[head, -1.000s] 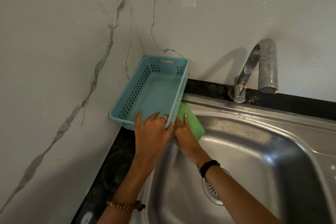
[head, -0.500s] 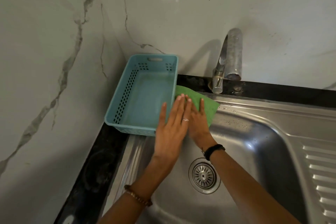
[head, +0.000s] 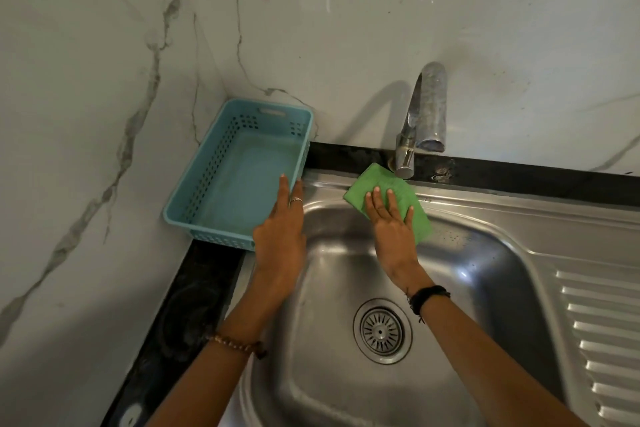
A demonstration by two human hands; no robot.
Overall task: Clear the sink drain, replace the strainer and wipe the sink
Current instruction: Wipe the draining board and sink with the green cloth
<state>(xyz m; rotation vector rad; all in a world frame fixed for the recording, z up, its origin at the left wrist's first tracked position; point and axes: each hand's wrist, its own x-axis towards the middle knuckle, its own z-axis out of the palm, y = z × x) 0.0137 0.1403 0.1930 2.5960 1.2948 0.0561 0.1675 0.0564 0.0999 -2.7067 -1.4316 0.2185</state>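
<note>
Strainer (head: 381,331) is seen seated in the drain at the basin floor, about 6 o'clock from the faucet (head: 420,121). No debris is visible on or around it, so the clearing and refitting steps are judged done.

Wiping is judged to be in progress. Green cloth (head: 389,199) is spread on the back rim of the sink (head: 485,215), just at the foot of the faucet, its lower corner hanging over the basin's back wall. Right hand (head: 393,236) is laid flat on the cloth, fingers extended, pressing rather than gripping.

Left hand (head: 278,232) is open, nothing held, fingers straight and resting along the near right wall of the blue basket (head: 221,163), which sits in the wall corner at about 9 o'clock from the cloth.

Droplets are noted on the back wall of the basin at about 4 o'clock from the cloth. Basin floor and side walls appear dull and streaked, possibly still wet; the lighting is too poor to confirm. The ribbed drainboard (head: 606,322) at 3 o'clock and most of the basin are judged still to be wiped.
</note>
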